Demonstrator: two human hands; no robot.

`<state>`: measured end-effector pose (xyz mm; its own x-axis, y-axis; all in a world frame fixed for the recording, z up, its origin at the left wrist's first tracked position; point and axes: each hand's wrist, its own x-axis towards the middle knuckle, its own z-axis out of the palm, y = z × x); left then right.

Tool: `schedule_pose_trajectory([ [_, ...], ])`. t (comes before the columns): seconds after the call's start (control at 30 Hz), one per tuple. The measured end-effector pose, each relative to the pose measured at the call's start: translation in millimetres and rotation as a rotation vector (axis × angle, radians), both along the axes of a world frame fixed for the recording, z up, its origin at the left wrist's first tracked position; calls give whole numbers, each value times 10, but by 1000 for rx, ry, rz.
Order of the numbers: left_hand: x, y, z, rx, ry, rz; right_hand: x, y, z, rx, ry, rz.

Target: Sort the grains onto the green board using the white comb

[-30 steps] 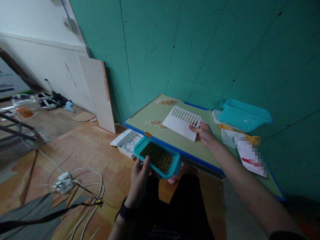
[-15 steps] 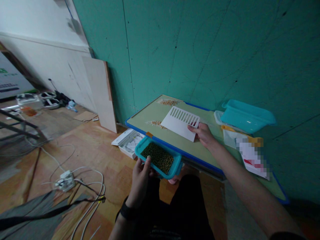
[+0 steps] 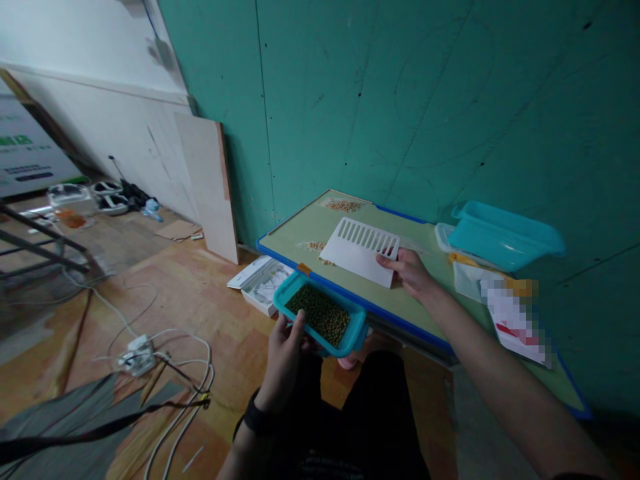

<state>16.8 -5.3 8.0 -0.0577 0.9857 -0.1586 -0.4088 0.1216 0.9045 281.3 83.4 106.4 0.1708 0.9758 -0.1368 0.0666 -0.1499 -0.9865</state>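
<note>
My left hand (image 3: 286, 353) grips the near left side of a teal plastic container (image 3: 356, 331), thumb over its rim. Dark green beans (image 3: 320, 310) fill the bottom of it, with paler ones towards the right end. The container is just off the table's front edge. In my right hand (image 3: 411, 272) is a white slotted scraper (image 3: 357, 257), pinched at its right end and tilted above the table. Beside the scraper's left end lies a small pile of yellowish grains (image 3: 316, 246), partly covered by it. Another pile of grains (image 3: 346, 205) is at the far left corner.
On the right of the blue-edged table (image 3: 415, 313) stand a larger teal bin (image 3: 507, 233), a yellow-and-white cloth or bag (image 3: 470, 277) and a blurred packet (image 3: 517, 327). An opened white box (image 3: 260, 287) sits on the floor at the left. White cables and a power strip (image 3: 137, 355) lie farther left.
The view has shifted slightly, so everything appears a little to the right. Both hands keep hold of the container and the scraper, the scraper's slotted edge dipping slightly.
</note>
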Motion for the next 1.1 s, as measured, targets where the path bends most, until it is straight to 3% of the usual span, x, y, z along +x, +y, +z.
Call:
schedule_pose_trajectory([
  [0.63, 37, 28, 14, -17, -51, -12, -6, -35, -71, 66, -11, 109],
  [1.0, 61, 81, 76, -38, -111, -4, -80, -400, -136, 109, -65, 40],
  [1.1, 60, 88, 75, -47, -114, -8, -36, -387, -96, 122, -74, 38],
])
